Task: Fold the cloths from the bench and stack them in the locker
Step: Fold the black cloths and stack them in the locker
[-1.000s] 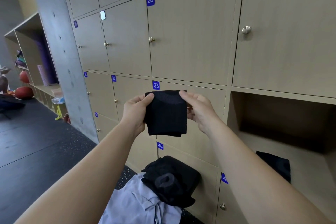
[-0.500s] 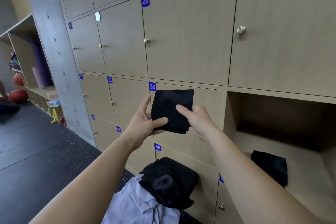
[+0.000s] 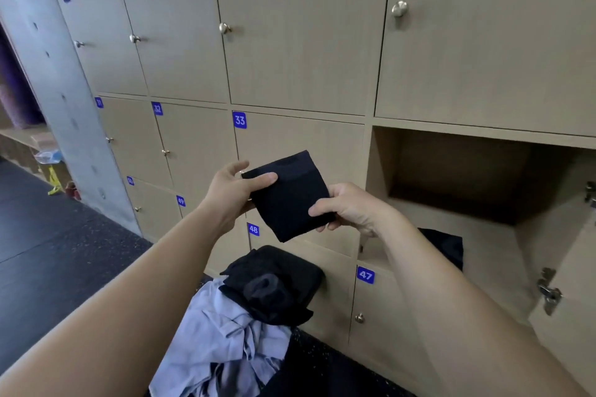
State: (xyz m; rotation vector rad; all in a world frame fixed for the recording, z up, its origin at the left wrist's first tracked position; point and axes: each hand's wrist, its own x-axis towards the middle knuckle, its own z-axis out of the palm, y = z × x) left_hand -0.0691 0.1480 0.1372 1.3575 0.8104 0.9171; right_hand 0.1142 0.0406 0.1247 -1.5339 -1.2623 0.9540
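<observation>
A small folded black cloth (image 3: pixel 288 195) is held in the air in front of locker 33. My left hand (image 3: pixel 232 190) pinches its upper left corner with the thumb on top. My right hand (image 3: pixel 348 208) grips its lower right edge. To the right is the open locker (image 3: pixel 483 235), and another folded black cloth (image 3: pixel 446 246) lies on its floor, partly hidden behind my right arm. Below my hands lie a crumpled black garment (image 3: pixel 274 284) and a light blue shirt (image 3: pixel 222 338) in a pile.
A wall of shut wooden lockers (image 3: pixel 296 42) with round knobs fills the view. The open locker's door (image 3: pixel 567 300) with metal hinges stands at the far right. A grey concrete pillar (image 3: pixel 48 74) and dark floor (image 3: pixel 58 251) are on the left.
The cloth has tilted and moved lower and to the right, nearer the open locker. My left thumb has shifted to the cloth's top corner, and my right hand now holds its lower edge.
</observation>
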